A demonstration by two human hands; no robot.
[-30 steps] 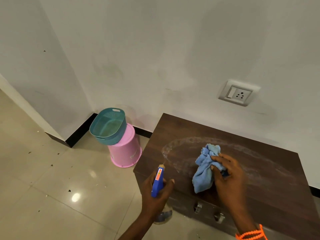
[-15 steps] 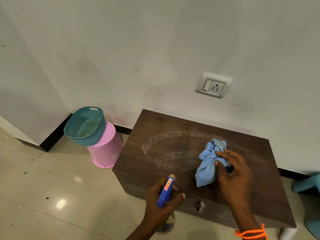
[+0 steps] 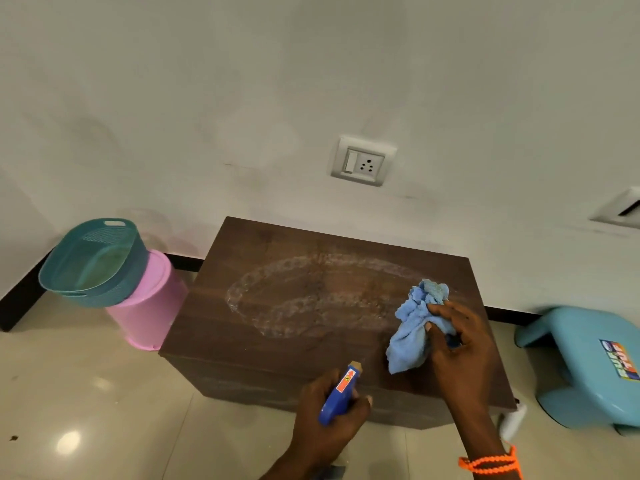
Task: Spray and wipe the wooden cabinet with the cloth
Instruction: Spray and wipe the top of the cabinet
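Observation:
A low dark wooden cabinet [image 3: 263,344] stands against the white wall, its top marked by a wide oval ring of whitish spray foam [image 3: 294,299]. My right hand [image 3: 457,344] grips a crumpled light blue cloth [image 3: 412,327] over the top's right part, just right of the foam ring. My left hand [image 3: 329,424] holds a blue spray bottle [image 3: 341,393] by its trigger head at the cabinet's front edge, nozzle pointing toward the top. The bottle's body is hidden below my hand.
A teal perforated basket [image 3: 93,261] rests tilted on an upturned pink bucket [image 3: 152,313] left of the cabinet. A light blue plastic stool [image 3: 588,362] stands to the right. A wall socket [image 3: 363,161] sits above the cabinet. Glossy tiled floor [image 3: 86,410] lies in front.
The view has shifted right and pulled back, bringing the stool into sight. My right hand with the cloth has slid toward the right side of the top. My left hand keeps the bottle.

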